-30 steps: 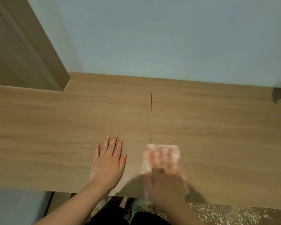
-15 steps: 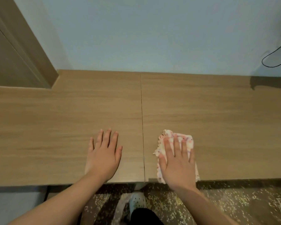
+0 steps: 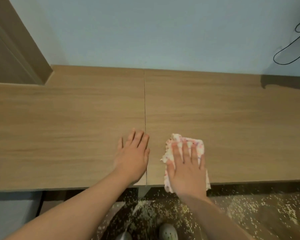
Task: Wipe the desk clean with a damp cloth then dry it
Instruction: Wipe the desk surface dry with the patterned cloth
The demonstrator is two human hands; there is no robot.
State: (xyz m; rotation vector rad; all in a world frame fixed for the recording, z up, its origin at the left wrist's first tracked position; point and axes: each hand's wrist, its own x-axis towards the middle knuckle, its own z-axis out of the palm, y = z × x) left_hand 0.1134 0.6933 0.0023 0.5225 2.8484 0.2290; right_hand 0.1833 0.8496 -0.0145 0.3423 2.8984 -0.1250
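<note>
A wooden desk (image 3: pixel 232 122) runs along the wall, with a thin seam down its middle. A white cloth with pink marks (image 3: pixel 177 139) lies on the desk near its front edge, just right of the seam, and part of it hangs over the edge. My right hand (image 3: pixel 186 167) lies flat on the cloth with straight fingers, pressing it onto the wood. My left hand (image 3: pixel 133 153) rests flat on the bare desk just left of the seam, fingers straight, holding nothing.
A brown wooden panel (image 3: pixel 16 49) stands at the back left. A black cable (image 3: pixel 291 49) hangs on the pale wall at the right. Below the desk edge lies a dark speckled floor (image 3: pixel 249 213), where the toes of light shoes (image 3: pixel 168 232) show.
My right hand and the cloth slid forward onto the desk from its front edge. My left hand stays flat on the desk, now close to the seam. The view shifted right.
</note>
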